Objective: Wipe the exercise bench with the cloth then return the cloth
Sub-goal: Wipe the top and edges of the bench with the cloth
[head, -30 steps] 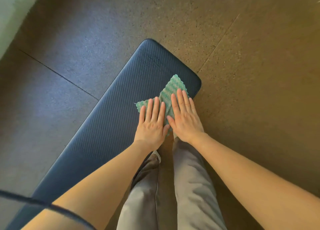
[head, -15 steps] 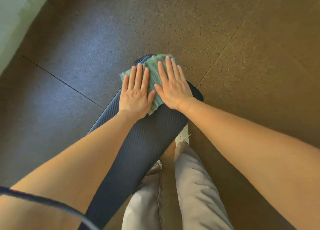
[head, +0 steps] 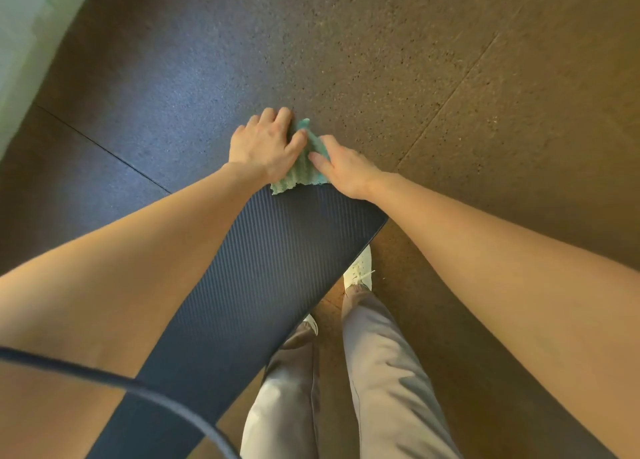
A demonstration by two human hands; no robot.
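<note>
The dark ribbed exercise bench [head: 263, 275] runs from the lower left up to its far end at the middle of the view. A green wavy-edged cloth [head: 301, 167] lies bunched over that far end. My left hand [head: 265, 143] curls its fingers over the cloth and the bench's end edge. Just to its right, my right hand [head: 341, 169] presses on the cloth with fingers bent down over the edge. Most of the cloth is hidden under both hands.
Speckled rubber floor tiles [head: 415, 77] surround the bench. My legs in grey trousers [head: 377, 382] and white shoes [head: 360, 268] stand at the bench's right side. A pale wall [head: 27, 25] is at the far left. A dark cord [head: 145, 389] crosses the lower left.
Both hands pushed the cloth along the bench to its far end. The flat fingers have curled over the end edge, and the cloth has bunched up between the hands.
</note>
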